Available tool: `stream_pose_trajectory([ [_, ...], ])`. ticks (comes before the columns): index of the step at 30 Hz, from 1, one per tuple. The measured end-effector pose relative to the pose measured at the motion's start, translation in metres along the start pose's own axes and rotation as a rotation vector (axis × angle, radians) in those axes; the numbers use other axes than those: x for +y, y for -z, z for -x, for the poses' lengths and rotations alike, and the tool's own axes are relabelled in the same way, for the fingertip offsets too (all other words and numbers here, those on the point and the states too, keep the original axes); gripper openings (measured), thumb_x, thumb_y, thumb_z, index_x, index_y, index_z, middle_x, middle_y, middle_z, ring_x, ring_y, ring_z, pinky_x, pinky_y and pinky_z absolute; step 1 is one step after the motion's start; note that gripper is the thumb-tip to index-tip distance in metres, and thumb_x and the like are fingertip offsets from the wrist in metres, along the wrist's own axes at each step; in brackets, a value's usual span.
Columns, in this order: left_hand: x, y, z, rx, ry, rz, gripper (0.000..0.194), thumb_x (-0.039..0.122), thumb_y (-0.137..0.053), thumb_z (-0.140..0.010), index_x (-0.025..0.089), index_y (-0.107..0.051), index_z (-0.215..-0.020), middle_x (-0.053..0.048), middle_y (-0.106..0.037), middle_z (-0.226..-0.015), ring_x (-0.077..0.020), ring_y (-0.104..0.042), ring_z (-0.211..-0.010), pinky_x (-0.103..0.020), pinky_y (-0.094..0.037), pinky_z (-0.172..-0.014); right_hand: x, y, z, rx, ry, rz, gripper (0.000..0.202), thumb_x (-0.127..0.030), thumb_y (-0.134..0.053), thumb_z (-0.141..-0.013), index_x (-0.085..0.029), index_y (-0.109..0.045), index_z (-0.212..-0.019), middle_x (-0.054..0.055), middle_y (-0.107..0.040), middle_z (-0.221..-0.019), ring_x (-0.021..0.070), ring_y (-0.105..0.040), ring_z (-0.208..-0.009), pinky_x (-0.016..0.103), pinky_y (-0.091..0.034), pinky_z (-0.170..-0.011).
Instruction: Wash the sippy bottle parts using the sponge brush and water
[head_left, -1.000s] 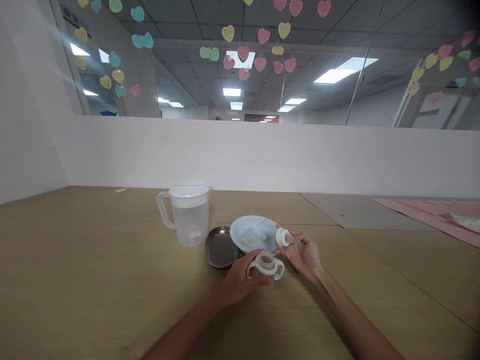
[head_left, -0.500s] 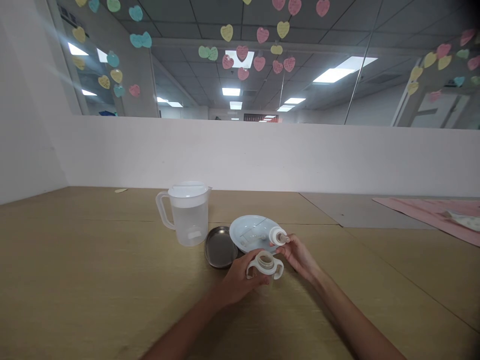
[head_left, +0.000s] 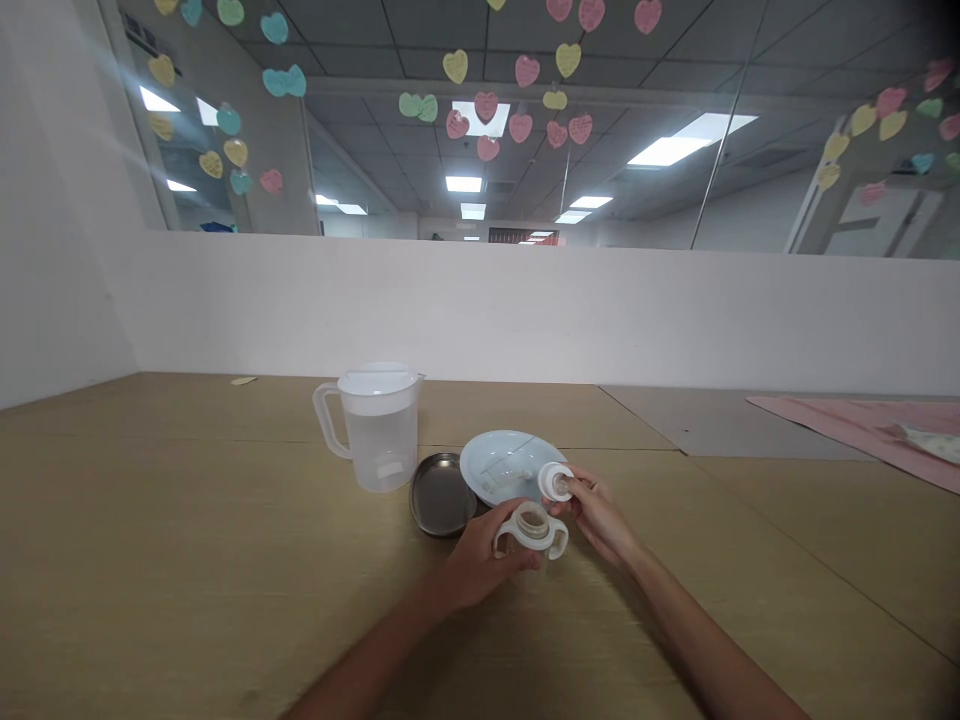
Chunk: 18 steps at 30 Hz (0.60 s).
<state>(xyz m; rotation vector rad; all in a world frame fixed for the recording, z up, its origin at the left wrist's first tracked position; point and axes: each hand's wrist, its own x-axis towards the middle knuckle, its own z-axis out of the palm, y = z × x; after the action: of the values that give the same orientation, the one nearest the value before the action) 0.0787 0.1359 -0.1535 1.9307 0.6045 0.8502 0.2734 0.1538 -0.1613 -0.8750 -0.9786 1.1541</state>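
Observation:
My left hand (head_left: 486,556) is closed round a clear baby bottle (head_left: 531,530) with a white two-handled collar; its round mouth faces up, uncovered. Just above and to the right, my right hand (head_left: 592,508) holds a white bottle cap (head_left: 553,482) with a clear nipple between its fingers. The cap is apart from the bottle, over the right edge of a pale blue bowl (head_left: 487,463). Something clear lies in the bowl. A round dark metal dish (head_left: 441,495) sits left of the bowl, close to my left fingers.
A lidded clear pitcher (head_left: 381,440) holding liquid stands left of the dish. On the right lie a pink cloth (head_left: 840,420) and a whitish item (head_left: 930,440). A white wall (head_left: 480,310) rises behind the table (head_left: 225,560).
My right hand has shifted its fingers on the cap and turned it, so the nipple side now faces more toward me. My left hand and the bottle have hardly moved.

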Motion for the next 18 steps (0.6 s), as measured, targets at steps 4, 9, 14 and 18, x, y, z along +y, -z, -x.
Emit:
stream_pose_trajectory([
  [4,0.001,0.002,0.000,-0.008,-0.012,-0.009,0.053,0.042,-0.062,-0.076,0.020,-0.050,-0.122,-0.005,-0.062,-0.107,-0.0197,-0.056,-0.090,-0.029,-0.043,-0.078,-0.002,-0.003,0.002,-0.015,-0.011,0.006,0.030,-0.034,-0.075,-0.059,-0.015,-0.068,-0.081,0.004,-0.067,-0.076,0.0155,-0.064,-0.068,0.025,-0.054,-0.060],
  [9,-0.003,-0.004,0.002,0.056,-0.071,-0.116,0.059,0.044,-0.061,-0.075,0.021,-0.045,-0.127,-0.008,-0.058,-0.118,-0.0207,-0.056,-0.098,-0.030,-0.044,-0.082,-0.002,-0.001,0.001,0.016,0.033,-0.045,0.035,-0.035,-0.078,-0.059,-0.017,-0.067,-0.087,0.004,-0.069,-0.076,0.0130,-0.064,-0.064,0.026,-0.054,-0.064],
  [14,-0.011,0.013,-0.013,0.507,-0.116,-0.415,0.032,0.039,-0.050,-0.084,0.021,-0.055,-0.109,-0.006,-0.061,-0.100,-0.0192,-0.056,-0.090,-0.032,-0.045,-0.080,-0.004,0.005,-0.003,0.069,0.088,-0.061,0.032,-0.035,-0.078,-0.058,-0.016,-0.067,-0.081,0.003,-0.068,-0.072,0.0129,-0.064,-0.062,0.025,-0.054,-0.062],
  [18,-0.032,0.065,-0.028,0.836,-0.025,-0.840,0.027,0.034,-0.044,-0.086,0.019,-0.060,-0.102,-0.010,-0.059,-0.105,-0.0250,-0.051,-0.102,-0.040,-0.037,-0.090,-0.005,0.010,-0.006,0.113,0.113,-0.056,0.034,-0.036,-0.078,-0.057,-0.016,-0.067,-0.081,0.002,-0.067,-0.069,0.0126,-0.062,-0.058,0.025,-0.052,-0.059],
])
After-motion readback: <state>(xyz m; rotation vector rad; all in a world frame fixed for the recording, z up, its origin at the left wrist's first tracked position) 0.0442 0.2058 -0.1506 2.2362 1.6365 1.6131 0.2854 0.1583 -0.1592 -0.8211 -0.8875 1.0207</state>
